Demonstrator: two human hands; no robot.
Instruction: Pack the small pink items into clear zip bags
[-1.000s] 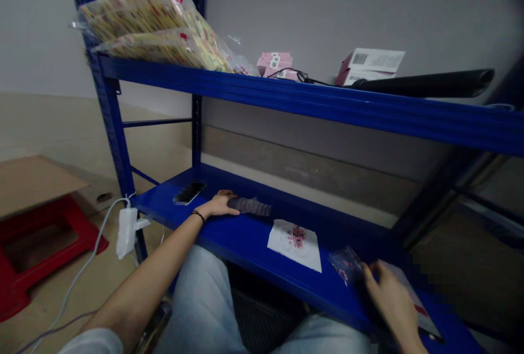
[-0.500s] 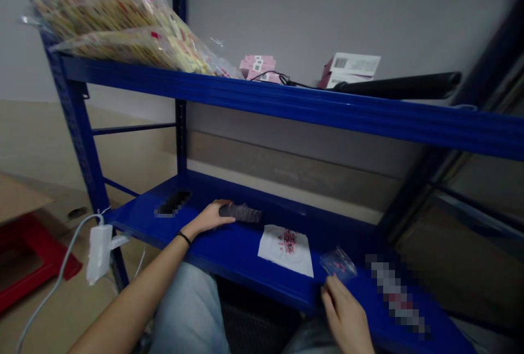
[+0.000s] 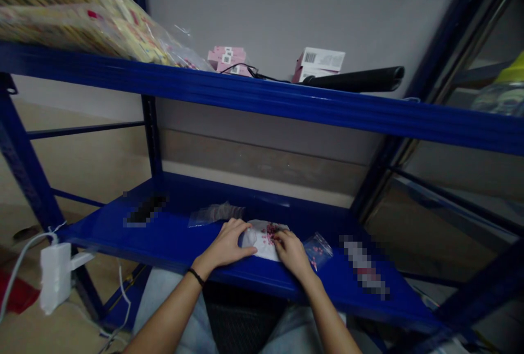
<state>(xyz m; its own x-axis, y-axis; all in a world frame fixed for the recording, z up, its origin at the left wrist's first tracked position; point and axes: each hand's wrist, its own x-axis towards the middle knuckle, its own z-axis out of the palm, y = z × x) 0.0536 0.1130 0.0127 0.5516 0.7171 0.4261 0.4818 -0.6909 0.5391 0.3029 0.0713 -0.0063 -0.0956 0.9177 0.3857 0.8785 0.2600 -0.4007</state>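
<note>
My left hand [image 3: 230,244] is at the left part of a white sheet of paper [image 3: 268,253], its thumb and fingers around a small clear plastic bag [image 3: 248,238]. Small pink and dark red beads [image 3: 271,229] lie in a loose pile on the paper. Fingertips pressed together, my right hand [image 3: 292,253] touches the right side of this pile; anything between them is too small to make out. Behind my left hand lies a stack of clear bags [image 3: 219,212]. Beside my right hand is another clear bag [image 3: 318,250] with some pink pieces in it.
All this lies on the lower blue shelf [image 3: 172,234]. A blurred-out dark object [image 3: 146,208] is at its left and a blurred-out pale one [image 3: 364,267] at its right. Above, the upper shelf beam [image 3: 262,89] crosses the view. A white power strip [image 3: 55,277] hangs at the left.
My left hand has left the stack of bags and moved right to the paper with a clear bag. The right hand has gone from the shelf's front edge to the beads. The view has shifted right.
</note>
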